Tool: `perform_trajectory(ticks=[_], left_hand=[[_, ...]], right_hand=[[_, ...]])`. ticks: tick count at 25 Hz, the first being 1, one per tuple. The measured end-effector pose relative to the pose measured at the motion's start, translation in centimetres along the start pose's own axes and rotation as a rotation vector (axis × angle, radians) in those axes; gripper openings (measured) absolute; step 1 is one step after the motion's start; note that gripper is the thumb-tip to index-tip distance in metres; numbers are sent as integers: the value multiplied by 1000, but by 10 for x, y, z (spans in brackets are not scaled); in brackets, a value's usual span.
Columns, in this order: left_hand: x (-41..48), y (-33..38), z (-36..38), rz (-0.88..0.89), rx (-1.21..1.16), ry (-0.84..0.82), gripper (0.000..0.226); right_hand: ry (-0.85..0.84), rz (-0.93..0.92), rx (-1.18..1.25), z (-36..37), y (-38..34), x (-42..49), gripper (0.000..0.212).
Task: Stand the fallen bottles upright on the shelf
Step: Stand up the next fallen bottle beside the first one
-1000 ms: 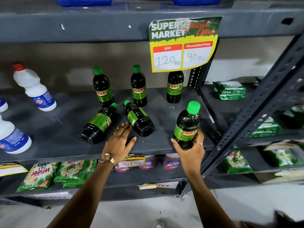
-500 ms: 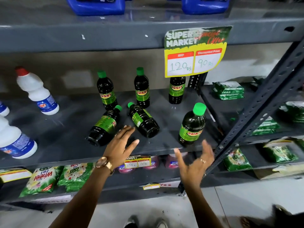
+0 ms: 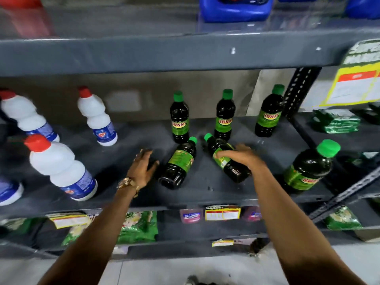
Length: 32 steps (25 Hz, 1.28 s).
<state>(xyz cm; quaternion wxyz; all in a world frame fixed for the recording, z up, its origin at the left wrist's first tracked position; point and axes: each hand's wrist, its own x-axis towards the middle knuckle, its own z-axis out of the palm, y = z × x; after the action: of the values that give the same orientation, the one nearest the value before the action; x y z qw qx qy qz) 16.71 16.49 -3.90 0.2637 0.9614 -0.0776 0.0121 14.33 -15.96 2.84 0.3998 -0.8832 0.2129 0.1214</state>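
Note:
Two dark bottles with green caps and green labels lie on their sides on the grey shelf [image 3: 205, 190]. My right hand [image 3: 244, 158] lies over the right fallen bottle [image 3: 234, 171], fingers curled around its label. My left hand [image 3: 144, 167] is spread open just left of the left fallen bottle [image 3: 180, 161], thumb close to it but apart. Three like bottles stand upright at the back: a left bottle [image 3: 180, 120], a middle bottle [image 3: 224, 118] and a right bottle [image 3: 268, 116]. A fourth upright bottle [image 3: 308, 169] stands near the front right edge.
White bottles with red caps [image 3: 59, 167] stand on the shelf's left half. A perforated metal upright [image 3: 298, 89] bounds the right side, with green packets [image 3: 337, 122] beyond. A yellow price sign [image 3: 357, 83] hangs from the upper shelf, which carries blue jugs [image 3: 234, 9]. Packets [image 3: 137, 225] lie below.
My right hand left the upright front bottle and moved left onto the right fallen bottle. My left hand shifted left of the other fallen bottle. The view swung left.

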Motion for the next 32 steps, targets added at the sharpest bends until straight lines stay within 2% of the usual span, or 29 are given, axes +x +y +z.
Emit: perform_trajectory(ticks=[3,6,8,11,13,18,23,27,32], left_hand=[[0,-1,11,102,184,-11,76],[1,0,13,130,314,-20,88],[0,0,14,122,336,-19,89],[-5,1,16,112,330,-15,88],[-6,2,18,111,320,0,87],[-5,7,23,137,294,-9,87],[0,-3,16,123,282,23,86],[1,-2,17,114,278,34,84],[1,-2,16,116,274,45,83]], right_hand=[[144,-81,41,9,16,-10,63],[450,-250,380,24,22,-21,49],[579,-301,550,33,19,-24,56],[689,-347,627,44,16,-15,75],[703,-353,648,48,13,-12,85],[654,-362,546,63,46,-15,80],[697,-339,435,64,18,1,93],[560,-376,447,67,32,2,83],[640,-372,453,63,18,4,84]])
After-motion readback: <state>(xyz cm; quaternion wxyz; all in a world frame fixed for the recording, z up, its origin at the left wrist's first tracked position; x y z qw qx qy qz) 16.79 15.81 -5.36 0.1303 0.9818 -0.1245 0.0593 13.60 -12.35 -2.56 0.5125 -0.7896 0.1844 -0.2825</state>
